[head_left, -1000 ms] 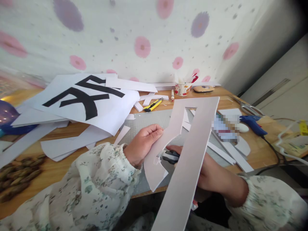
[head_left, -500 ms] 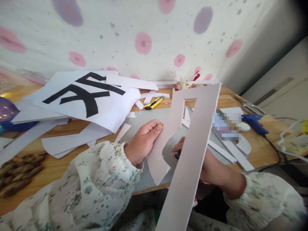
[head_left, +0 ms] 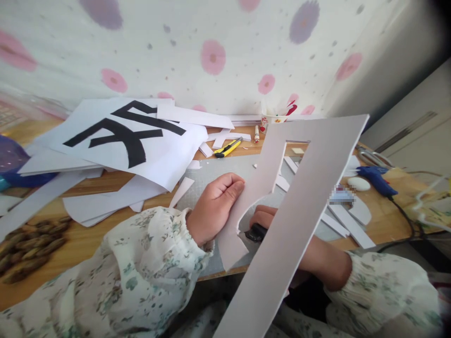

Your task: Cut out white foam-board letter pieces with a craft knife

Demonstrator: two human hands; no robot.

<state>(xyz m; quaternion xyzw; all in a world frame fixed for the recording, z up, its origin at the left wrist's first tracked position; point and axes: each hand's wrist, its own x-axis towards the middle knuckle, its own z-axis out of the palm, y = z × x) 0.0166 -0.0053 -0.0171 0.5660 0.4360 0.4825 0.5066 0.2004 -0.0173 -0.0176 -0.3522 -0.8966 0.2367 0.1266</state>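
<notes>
A large white foam board cutout (head_left: 303, 197), shaped like a letter stroke with an open inner gap, is held up tilted over the table. My left hand (head_left: 216, 206) pinches its left leg, thumb on the near face. Behind the right strip, my right hand (head_left: 262, 217) is closed round a dark utility knife (head_left: 256, 233). The knife's tip meets the inner curved edge of the left leg, near its lower notch. The board hides most of my right hand and the rest of the knife.
A grey cutting mat (head_left: 197, 178) lies beneath, with white offcuts (head_left: 352, 225) around it. Printed sheets (head_left: 169, 155) with black characters lie left, near a yellow cutter (head_left: 228, 147). A blue glue gun (head_left: 378, 180) and scissors (head_left: 375, 156) are right. A paper cup (head_left: 273, 119) stands behind.
The board's top has swung to the right. My right hand has moved slightly left, bringing the knife from mostly hidden to the inner edge. My left hand keeps its grip.
</notes>
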